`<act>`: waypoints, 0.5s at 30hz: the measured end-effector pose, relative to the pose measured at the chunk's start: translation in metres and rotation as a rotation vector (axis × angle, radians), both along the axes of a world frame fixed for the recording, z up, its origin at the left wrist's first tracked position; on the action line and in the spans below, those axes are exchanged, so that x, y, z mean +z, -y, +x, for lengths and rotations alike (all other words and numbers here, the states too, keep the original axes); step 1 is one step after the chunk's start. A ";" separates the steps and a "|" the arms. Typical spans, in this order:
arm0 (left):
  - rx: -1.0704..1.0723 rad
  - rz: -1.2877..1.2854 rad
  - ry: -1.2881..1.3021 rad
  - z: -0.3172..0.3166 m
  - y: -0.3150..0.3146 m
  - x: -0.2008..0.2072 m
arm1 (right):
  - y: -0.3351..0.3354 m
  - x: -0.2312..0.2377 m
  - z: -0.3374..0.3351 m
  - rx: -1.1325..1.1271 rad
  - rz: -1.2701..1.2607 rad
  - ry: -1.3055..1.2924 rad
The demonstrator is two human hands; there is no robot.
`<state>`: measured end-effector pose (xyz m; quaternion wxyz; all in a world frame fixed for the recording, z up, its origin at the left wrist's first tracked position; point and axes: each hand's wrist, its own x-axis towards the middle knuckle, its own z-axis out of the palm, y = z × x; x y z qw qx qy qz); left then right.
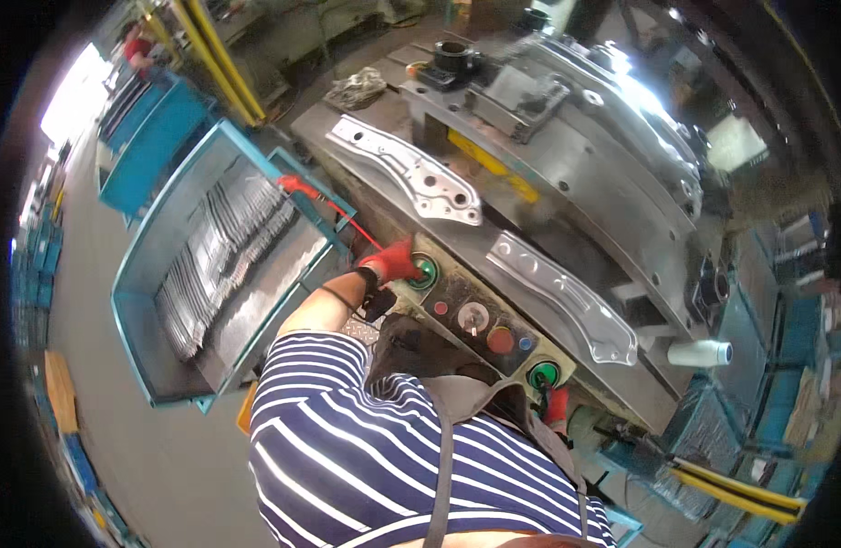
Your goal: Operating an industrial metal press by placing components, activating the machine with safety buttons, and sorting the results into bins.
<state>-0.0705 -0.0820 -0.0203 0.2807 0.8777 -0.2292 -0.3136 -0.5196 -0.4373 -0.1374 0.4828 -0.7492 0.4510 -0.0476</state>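
In a red glove, my left hand (396, 262) reaches to a green push button (424, 271) in a round guard, at the left end of a control panel (452, 306). Its fingers stretch over the button's edge and hold nothing. My right hand (556, 409), also red-gloved, is at the second green button (543, 374) on the panel's right end. Its fingers reach toward that button, and my body hides part of the hand. Past the panel, two stamped metal parts lie on the press bed: one pierced with holes (407, 171), the other a plain curved panel (562, 297).
A blue bin (128, 301) at left holds a row of stacked metal parts (220, 260). A red-handled tool (297, 185) rests by its rim. The large steel die (576, 173) fills the far side. A white bottle (701, 353) lies at right. Another person (136, 50) stands far left.
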 end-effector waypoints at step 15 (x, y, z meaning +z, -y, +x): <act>0.045 -0.121 0.157 -0.002 -0.013 -0.025 | 0.009 0.002 0.009 0.056 -0.130 -0.168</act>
